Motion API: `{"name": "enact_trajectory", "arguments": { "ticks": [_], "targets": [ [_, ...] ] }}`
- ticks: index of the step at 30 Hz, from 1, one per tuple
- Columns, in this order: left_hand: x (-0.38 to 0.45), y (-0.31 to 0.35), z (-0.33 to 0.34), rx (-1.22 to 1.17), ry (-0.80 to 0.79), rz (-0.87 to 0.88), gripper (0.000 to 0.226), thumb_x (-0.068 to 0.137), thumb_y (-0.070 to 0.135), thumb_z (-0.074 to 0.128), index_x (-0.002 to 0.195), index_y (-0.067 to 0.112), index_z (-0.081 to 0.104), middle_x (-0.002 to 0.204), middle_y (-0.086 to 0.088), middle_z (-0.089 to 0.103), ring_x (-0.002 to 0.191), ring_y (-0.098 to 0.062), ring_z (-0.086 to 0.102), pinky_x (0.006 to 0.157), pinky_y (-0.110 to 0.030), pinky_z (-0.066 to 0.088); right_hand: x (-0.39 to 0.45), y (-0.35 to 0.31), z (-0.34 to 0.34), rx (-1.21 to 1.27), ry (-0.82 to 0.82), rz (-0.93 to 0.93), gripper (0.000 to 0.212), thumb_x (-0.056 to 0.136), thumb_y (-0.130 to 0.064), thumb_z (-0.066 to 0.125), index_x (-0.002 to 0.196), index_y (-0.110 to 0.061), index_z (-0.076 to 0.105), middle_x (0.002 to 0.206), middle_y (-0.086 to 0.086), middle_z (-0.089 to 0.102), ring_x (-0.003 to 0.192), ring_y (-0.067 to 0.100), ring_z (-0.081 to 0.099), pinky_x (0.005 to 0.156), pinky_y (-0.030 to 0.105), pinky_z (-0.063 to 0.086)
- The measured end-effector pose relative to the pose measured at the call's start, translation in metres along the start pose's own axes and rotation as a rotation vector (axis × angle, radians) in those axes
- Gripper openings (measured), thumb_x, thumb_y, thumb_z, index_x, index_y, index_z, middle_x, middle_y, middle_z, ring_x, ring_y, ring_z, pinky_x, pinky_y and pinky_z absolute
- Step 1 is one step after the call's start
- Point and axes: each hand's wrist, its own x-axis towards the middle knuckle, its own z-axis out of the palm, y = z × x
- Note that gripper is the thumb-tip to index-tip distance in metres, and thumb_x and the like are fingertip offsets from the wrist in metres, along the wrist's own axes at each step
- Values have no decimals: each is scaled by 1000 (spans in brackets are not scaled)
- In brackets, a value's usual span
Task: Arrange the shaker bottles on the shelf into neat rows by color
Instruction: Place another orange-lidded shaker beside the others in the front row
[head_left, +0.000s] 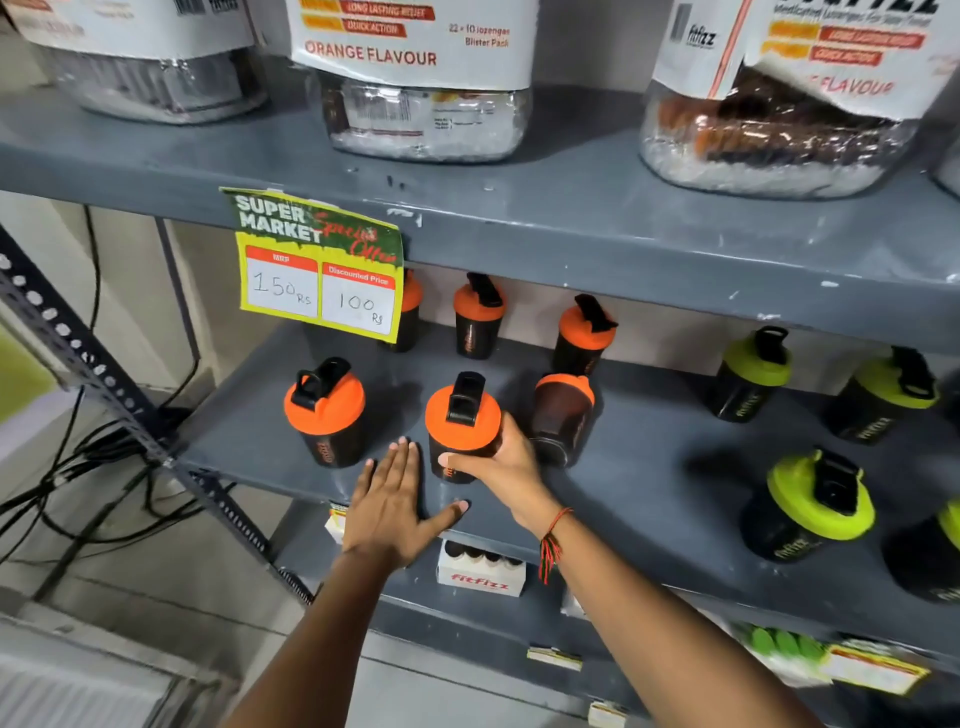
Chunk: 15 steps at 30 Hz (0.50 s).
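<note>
On the grey middle shelf (639, 467) stand black shaker bottles with orange lids on the left and green lids on the right. My right hand (498, 467) grips the front middle orange-lidded shaker (462, 415), which stands upright. My left hand (389, 504) lies flat and open on the shelf just left of it. Another orange shaker (324, 410) stands further left. One orange shaker (563, 415) leans tilted behind my right hand. Three more orange ones line the back, one (478, 317) in the middle. Green-lidded shakers (810, 504) stand at the right, front and back (750, 374).
A yellow price sign (319, 270) hangs from the upper shelf edge and hides part of a back shaker. Large lozenge jars (421, 78) sit on the top shelf. A slotted steel upright (104, 374) and cables are at the left. Small boxes (480, 571) sit on the shelf below.
</note>
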Motion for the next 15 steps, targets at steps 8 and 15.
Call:
{"name": "enact_trajectory", "arguments": {
  "ticks": [8,15],
  "targets": [
    [1,0,0,17,-10,4,109,76,87,11,152,10,-4,161,-8,-5,148,-17,-8,120,-40,-7,-2,4,4,10,-16,6,79,43,-38,93,112,-46,57,121,-7,71,115,12,65,103,43,52],
    [6,1,0,12,-30,-27,115,69,90,6,151,10,-6,162,-7,-5,147,-15,-9,120,-40,-6,-11,7,0,-29,-54,-27,115,46,-38,96,141,-44,31,146,-7,52,135,14,49,114,43,42]
  ]
}}
